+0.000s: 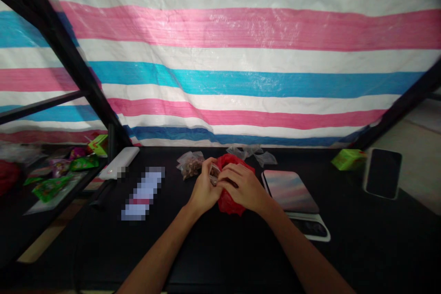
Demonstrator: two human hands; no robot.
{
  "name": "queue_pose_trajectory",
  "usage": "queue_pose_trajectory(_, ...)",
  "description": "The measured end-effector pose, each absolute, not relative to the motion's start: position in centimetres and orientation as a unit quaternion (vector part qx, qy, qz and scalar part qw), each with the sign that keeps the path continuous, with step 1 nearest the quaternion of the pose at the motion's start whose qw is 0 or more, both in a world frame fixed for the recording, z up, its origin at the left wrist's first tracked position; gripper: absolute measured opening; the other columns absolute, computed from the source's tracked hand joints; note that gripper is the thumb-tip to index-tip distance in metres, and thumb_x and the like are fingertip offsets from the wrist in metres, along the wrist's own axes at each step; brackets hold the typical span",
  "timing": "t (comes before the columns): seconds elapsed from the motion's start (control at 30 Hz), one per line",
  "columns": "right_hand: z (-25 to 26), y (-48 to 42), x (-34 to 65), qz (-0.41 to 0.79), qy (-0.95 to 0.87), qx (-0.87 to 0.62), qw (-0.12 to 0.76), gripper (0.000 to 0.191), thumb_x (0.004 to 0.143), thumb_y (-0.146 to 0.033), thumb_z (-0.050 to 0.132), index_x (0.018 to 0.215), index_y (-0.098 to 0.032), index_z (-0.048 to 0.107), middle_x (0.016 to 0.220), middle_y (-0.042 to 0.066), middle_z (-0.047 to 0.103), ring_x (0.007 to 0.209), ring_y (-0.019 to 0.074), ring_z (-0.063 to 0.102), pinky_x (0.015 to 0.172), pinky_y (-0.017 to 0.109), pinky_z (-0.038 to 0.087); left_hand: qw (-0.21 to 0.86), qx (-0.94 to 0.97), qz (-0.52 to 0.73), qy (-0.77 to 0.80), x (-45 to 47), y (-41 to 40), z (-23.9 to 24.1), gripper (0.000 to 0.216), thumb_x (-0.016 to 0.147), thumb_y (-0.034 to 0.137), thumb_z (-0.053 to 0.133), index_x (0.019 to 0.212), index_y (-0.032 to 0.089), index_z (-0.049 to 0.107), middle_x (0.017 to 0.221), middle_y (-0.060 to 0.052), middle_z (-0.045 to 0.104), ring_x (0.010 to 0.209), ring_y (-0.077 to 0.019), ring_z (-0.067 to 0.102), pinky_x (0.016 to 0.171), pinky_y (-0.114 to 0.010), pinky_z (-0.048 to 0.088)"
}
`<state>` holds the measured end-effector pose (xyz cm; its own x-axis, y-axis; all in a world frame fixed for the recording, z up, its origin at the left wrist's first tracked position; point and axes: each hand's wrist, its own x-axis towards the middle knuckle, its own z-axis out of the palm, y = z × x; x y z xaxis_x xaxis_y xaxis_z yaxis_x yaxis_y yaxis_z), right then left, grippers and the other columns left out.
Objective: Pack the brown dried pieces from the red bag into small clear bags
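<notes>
Both hands meet over the middle of the black table. My left hand [204, 191] is closed around a small clear plastic bag [214, 174], which appears to hold brownish bits. My right hand [244, 187] bends its fingers against the same bag's opening, its fingertips close to my left thumb. Beneath and behind the right hand lies a crumpled red plastic bag [231, 203]; the hand hides much of it. Just left of my hands rests another clear bag [191, 165] with brown pieces inside. Several clear bags [251, 152] that look flat lie behind the red one.
Right of my hands sits a digital scale [312, 229] with a pink-grey top plate. Farther right are a green box [348, 159] and a propped phone-like device [382, 173]. At left lie a white power bank [120, 162], a blurred-out screen [144, 194] and snack packets [51, 187]. Black frame bars [74, 69] slant alongside.
</notes>
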<state>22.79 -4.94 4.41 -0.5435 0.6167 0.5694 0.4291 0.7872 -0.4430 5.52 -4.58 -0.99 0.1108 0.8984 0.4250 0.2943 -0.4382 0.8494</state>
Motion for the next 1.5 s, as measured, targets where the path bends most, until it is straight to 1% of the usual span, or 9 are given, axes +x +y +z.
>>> queue_pose_trajectory(0.17,4.5,-4.7,23.7,0.183,-0.806,-0.333,0.453,0.01,0.097,-0.018,0.056,0.1,-0.024,0.064,0.097,0.004,0.069,0.091,0.0195,0.066,0.084,0.033,0.051,0.288,0.702,0.489,0.43,5.7,-4.8,0.0,0.05,0.086,0.026,0.068,0.13,0.024,0.045,0.114,-0.006,0.064,0.101,-0.0209,0.065,0.092,-0.037,0.052)
queue_pose_trajectory(0.3,4.9,-3.9,24.5,0.212,-0.745,-0.363,0.518,0.012,0.099,-0.023,0.053,0.106,-0.025,0.062,0.099,0.004,0.069,0.092,0.019,0.067,0.086,0.033,0.052,0.222,0.763,0.449,0.408,5.6,-5.3,0.6,0.069,0.077,0.035,0.08,0.136,0.023,0.045,0.123,-0.011,0.057,0.113,-0.0285,0.056,0.101,-0.047,0.048)
queue_pose_trajectory(0.43,5.7,-3.3,27.6,0.241,-0.666,-0.375,0.598,0.015,0.098,-0.027,0.051,0.111,-0.025,0.057,0.09,0.001,0.066,0.08,0.0165,0.065,0.076,0.03,0.054,0.191,0.799,0.413,0.393,5.2,-5.4,0.7,0.057,0.089,0.035,0.068,0.14,0.025,0.046,0.124,-0.011,0.053,0.117,-0.0287,0.05,0.106,-0.05,0.044)
queue_pose_trajectory(0.6,5.8,-4.0,35.4,0.25,-0.726,-0.493,0.41,0.025,0.09,-0.021,0.046,0.107,-0.023,0.064,0.077,-0.001,0.065,0.066,0.0162,0.063,0.062,0.029,0.051,0.193,0.786,0.414,0.417,5.0,-5.0,0.5,0.032,0.099,0.032,0.05,0.13,0.025,0.054,0.121,-0.01,0.053,0.118,-0.0265,0.05,0.107,-0.048,0.043)
queue_pose_trajectory(0.73,4.3,-4.4,39.1,0.222,-0.761,-0.528,0.305,0.029,0.092,-0.022,0.047,0.114,-0.022,0.066,0.085,0.002,0.072,0.074,0.0192,0.068,0.071,0.033,0.054,0.184,0.787,0.415,0.418,5.2,-4.9,0.3,0.028,0.1,0.031,0.05,0.126,0.024,0.056,0.119,-0.01,0.054,0.116,-0.0262,0.051,0.106,-0.047,0.045)
queue_pose_trajectory(0.87,2.7,-4.8,39.8,0.175,-0.719,-0.544,0.395,0.036,0.099,-0.037,0.05,0.133,-0.024,0.059,0.114,0.008,0.072,0.104,0.0231,0.069,0.092,0.039,0.053,0.174,0.799,0.405,0.408,5.5,-5.2,0.2,0.028,0.099,0.031,0.051,0.126,0.024,0.057,0.12,-0.01,0.054,0.117,-0.0265,0.051,0.107,-0.047,0.045)
queue_pose_trajectory(1.1,1.5,-6.0,42.4,0.065,-0.568,-0.566,0.594,0.039,0.103,-0.051,0.044,0.121,-0.024,0.065,0.104,0.008,0.07,0.097,0.0238,0.067,0.094,0.042,0.051,0.141,0.762,0.437,0.457,5.7,-5.0,-0.2,0.028,0.098,0.028,0.051,0.125,0.024,0.059,0.127,-0.011,0.053,0.124,-0.0271,0.051,0.111,-0.048,0.042)
queue_pose_trajectory(1.2,1.6,-6.4,42.9,0.081,-0.58,-0.571,0.575,0.039,0.101,-0.052,0.046,0.12,-0.024,0.064,0.105,0.008,0.07,0.099,0.0245,0.067,0.094,0.041,0.051,0.154,0.758,0.43,0.467,5.6,-4.7,-0.3,0.027,0.098,0.028,0.051,0.123,0.024,0.059,0.131,-0.01,0.059,0.125,-0.0268,0.055,0.111,-0.046,0.042)
queue_pose_trajectory(1.5,2.3,-7.3,42.1,0.126,-0.702,-0.555,0.429,0.041,0.096,-0.049,0.056,0.13,-0.026,0.061,0.122,0.009,0.068,0.116,0.0282,0.062,0.105,0.046,0.046,0.181,0.724,0.446,0.494,5.5,-5.0,0.4,0.022,0.101,0.027,0.043,0.094,0.023,0.065,0.095,-0.004,0.069,0.092,-0.021,0.065,0.086,-0.035,0.049)
